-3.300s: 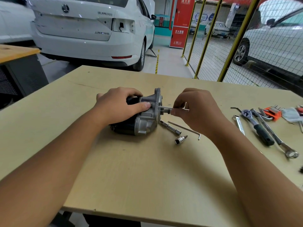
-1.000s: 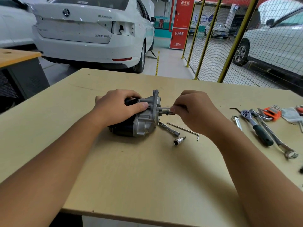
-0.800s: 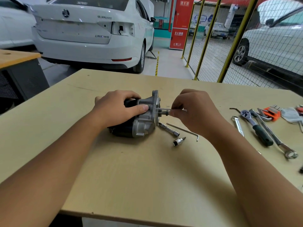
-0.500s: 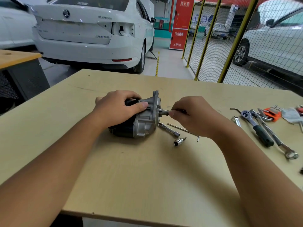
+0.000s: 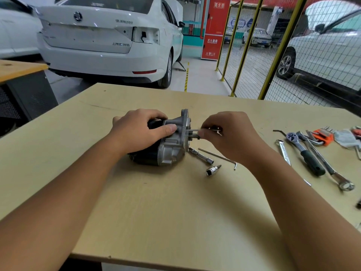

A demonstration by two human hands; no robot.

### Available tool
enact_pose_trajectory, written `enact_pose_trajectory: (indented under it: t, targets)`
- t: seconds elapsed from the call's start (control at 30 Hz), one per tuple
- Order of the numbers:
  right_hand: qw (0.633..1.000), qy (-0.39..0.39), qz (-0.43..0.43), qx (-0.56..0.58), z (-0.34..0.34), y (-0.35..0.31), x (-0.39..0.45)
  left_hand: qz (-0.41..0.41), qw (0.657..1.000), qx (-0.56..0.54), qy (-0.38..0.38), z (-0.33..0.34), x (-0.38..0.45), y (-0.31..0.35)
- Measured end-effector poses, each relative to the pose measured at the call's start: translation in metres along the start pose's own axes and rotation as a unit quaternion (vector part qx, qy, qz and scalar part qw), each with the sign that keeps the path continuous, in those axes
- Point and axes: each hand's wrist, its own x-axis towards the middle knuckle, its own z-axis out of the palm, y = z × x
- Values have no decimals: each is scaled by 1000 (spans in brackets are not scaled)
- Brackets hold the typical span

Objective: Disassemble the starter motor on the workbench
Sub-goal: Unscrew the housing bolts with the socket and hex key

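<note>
Left hand (image 5: 139, 132) wraps over the black body of the starter motor (image 5: 166, 145), thumb pressed on its silver housing, holding it down on the desk (image 5: 175, 212). Right hand (image 5: 228, 133) sits just beside the motor's flanged end, fingertips pinching a thin metal tool (image 5: 192, 130) that reaches into that end. Below the right hand lie an extension bar (image 5: 201, 155), a hex key (image 5: 218, 156) and a small socket (image 5: 212, 170); a ratchet (image 5: 304, 153) lies well off to its right.

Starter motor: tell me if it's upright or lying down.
Lying down: the starter motor rests sideways on the workbench, flange facing right.
</note>
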Motion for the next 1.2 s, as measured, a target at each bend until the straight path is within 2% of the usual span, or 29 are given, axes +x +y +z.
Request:
enact_pose_trajectory:
  t: [0.13, 0.37, 0.53, 0.73, 0.97, 1.2]
  targets:
    - [999, -25, -4, -20, 0, 1, 2, -4, 1000, 1, 4, 0, 0, 1]
    - [997, 4, 9, -75, -2, -3, -1, -5, 1000, -4, -8, -1, 0, 0]
    - [1000, 6, 6, 4, 0, -1, -1, -1, 1000, -5, -5, -1, -1, 2]
    - [999, -27, -10, -15, 0, 1, 1, -3, 1000, -5, -5, -1, 0, 1]
    - [999, 7, 2, -39, -3, -4, -1, -2, 1000, -2, -15, -2, -1, 1]
    - [1000, 25, 0, 12, 2, 0, -2, -1, 1000, -6, -8, -2, -2, 3]
